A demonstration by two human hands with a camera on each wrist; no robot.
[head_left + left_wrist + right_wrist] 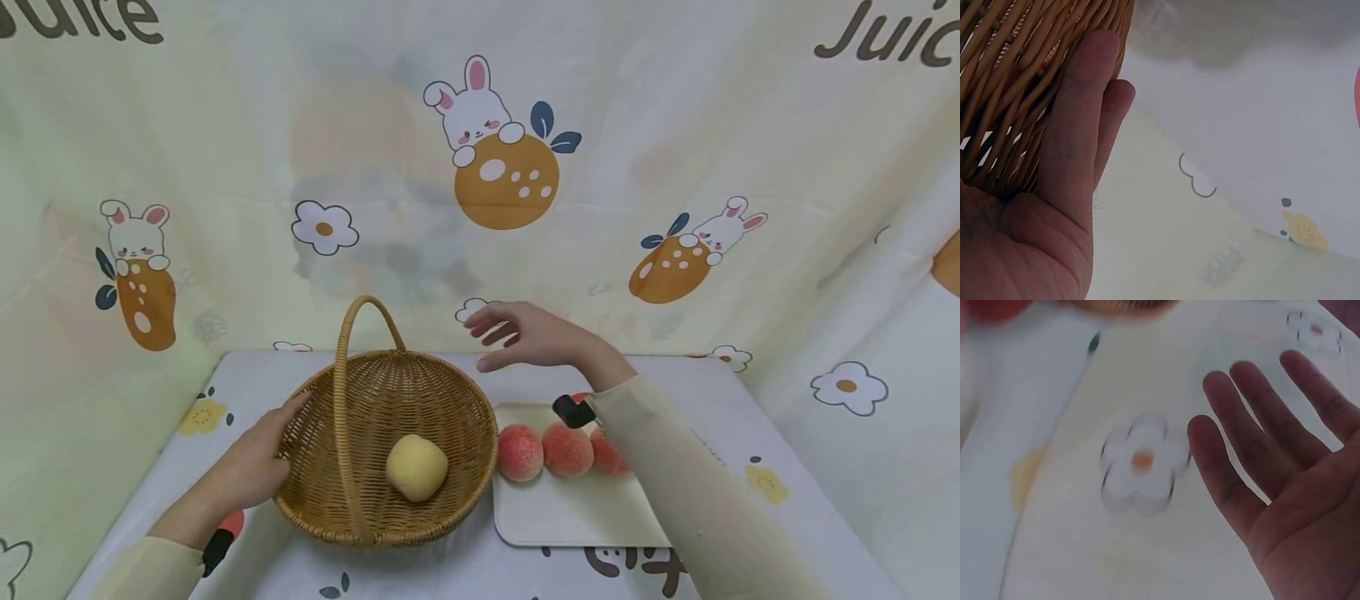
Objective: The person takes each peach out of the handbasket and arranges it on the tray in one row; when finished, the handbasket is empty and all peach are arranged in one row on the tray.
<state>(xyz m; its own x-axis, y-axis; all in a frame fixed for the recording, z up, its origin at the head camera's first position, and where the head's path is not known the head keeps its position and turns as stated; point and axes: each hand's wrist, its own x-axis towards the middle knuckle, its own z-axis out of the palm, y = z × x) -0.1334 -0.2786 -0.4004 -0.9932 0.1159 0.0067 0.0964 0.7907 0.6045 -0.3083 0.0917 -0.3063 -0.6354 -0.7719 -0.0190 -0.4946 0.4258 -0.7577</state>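
Note:
A round wicker basket (472,400) with a tall arched handle stands on the table, and a pale yellow, peach-like fruit (417,468) lies inside it. My left hand (258,454) rests against the basket's left side, one fingertip at the rim. In the left wrist view, straight fingers (1072,131) lie along the woven outer wall. My right hand (532,335) is raised at the basket's back right, empty, its fingers spread and slightly bent. Below that forearm, several pinkish-red peaches (520,452) sit on a cream tray (570,517), partly hidden by the sleeve.
The tray stands close beside the basket's right side. A white patterned cloth (247,558) covers the table. Curtains printed with rabbits and flowers (326,227) hang behind and at both sides. A black band (573,411) is on the right wrist.

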